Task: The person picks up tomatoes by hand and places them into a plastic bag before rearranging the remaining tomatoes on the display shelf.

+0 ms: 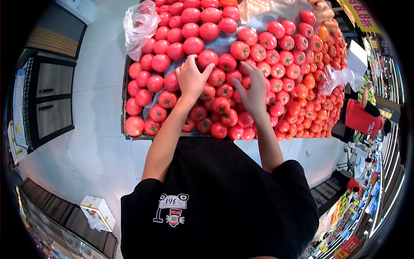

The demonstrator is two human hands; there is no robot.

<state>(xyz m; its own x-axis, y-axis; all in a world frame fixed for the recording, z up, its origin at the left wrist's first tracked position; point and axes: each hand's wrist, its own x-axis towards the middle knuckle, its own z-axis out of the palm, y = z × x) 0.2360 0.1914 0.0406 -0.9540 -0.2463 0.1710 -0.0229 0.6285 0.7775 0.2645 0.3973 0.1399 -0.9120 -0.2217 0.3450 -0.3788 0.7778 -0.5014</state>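
A wide display of red tomatoes (167, 99) lies in front of me, many with their green stem ends up. My left hand (192, 77) reaches over the left part of the pile, thumb and fingers spread around the lower left side of a tomato (208, 59). My right hand (253, 88) is a little to the right, slightly blurred, over tomatoes near the middle. Its thumb and fingers are apart, and nothing shows between them. Some fingertips of my left hand are hard to make out against the fruit.
Clear plastic bags (140, 26) lie at the display's upper left and on its right side (338, 80). Smaller orange-red tomatoes (321, 114) fill the right part. A person in a red top (362, 117) stands at the far right. A white box (98, 212) is on the floor.
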